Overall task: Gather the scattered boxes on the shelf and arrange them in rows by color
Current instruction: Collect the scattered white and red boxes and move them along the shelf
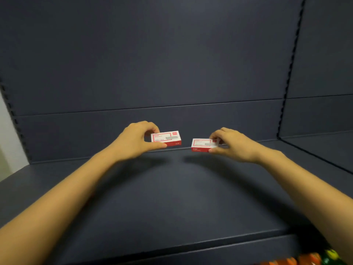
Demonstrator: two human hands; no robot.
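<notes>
**Grip.** The left hand (137, 139) pinches a small red-and-white rectangular cardboard box (166, 138), thumb on the near edge and fingers curled over the far one. The right hand (231, 143) grasps a matching red-and-white cardboard box (204, 144) in the same way.

**Position.** Both boxes are at 12 o'clock on the dark blue-grey metal shelf board (172, 197), close to the back panel (152, 54). They are near each other but apart, and the one in the left hand is a little further back. Whether either rests on the board cannot be told (shadows beneath suggest a small gap).

**Risks, as judged:**
1. Each grip catches only one end of its box, so a tilt could let it pivot and drop.
2. Closing the gap at unequal depths would leave a crooked row.
3. Both forearms cross the front edge, and the blurred coloured items (305, 260) at 5 o'clock could be knocked on withdrawal.
</notes>
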